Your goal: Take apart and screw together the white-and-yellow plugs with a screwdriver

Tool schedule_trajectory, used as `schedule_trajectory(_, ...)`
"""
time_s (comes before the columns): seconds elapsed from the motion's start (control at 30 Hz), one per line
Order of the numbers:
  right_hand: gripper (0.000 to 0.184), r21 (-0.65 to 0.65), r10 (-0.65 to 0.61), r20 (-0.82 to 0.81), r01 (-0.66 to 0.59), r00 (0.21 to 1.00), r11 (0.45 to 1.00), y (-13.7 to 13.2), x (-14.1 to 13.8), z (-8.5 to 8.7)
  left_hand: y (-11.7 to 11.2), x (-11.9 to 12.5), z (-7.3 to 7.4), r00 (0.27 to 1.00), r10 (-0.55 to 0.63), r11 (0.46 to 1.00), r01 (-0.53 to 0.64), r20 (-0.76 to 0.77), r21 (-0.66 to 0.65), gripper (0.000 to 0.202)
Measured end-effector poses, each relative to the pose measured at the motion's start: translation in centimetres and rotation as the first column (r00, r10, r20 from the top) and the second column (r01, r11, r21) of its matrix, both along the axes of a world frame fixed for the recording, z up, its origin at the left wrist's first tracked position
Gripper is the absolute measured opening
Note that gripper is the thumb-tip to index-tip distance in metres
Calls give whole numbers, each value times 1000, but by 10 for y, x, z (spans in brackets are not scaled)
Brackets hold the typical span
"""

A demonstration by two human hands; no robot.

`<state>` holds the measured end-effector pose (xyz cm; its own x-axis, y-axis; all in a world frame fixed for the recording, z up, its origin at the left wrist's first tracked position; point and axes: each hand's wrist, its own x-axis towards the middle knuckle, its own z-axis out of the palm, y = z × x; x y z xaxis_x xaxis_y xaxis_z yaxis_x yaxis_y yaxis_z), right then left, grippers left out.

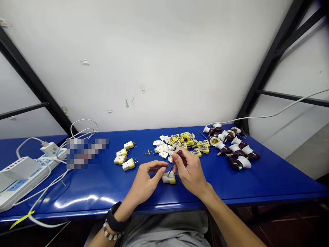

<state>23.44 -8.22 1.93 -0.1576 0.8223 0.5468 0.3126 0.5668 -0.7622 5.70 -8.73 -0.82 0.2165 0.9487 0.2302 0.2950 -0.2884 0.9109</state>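
My right hand (189,169) is closed around the dark handle of a screwdriver (180,153). Its shaft slants down to the white top of a yellow-and-white plug (169,179) lying on the table in front of me. Just left of that plug is my left hand (147,180), thumb and fingers curved with a gap between them. The thumb tip is close to the plug's upper left; whether it touches cannot be made out. Small screws (148,152) lie beyond my left hand. White plug covers (162,149) are spread beyond my right hand.
Several yellow plug bodies (189,139) are heaped at the back. More yellow-and-white plugs (128,164) lie to the left. Dark lamp holders with white rims (235,149) crowd the right. A power strip (38,181) with loose white cables occupies the left of the blue table (100,185).
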Motion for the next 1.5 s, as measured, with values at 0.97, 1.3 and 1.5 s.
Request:
schedule_trajectory(0.97,8,26,39,-113,-36,993,999,5,-9,-6,0,4,0,957,-39,957,119,-288,264,12)
schedule_trajectory(1.3,15,110,84,-45,-78,995,991,4,-6,-1,4,7,-3,960,-42,957,119,-278,264,20)
schedule_trajectory(1.5,10,169,-52,-83,65,995,983,4,-6,0,3,6,-1,945,-91,964,163,-314,211,23)
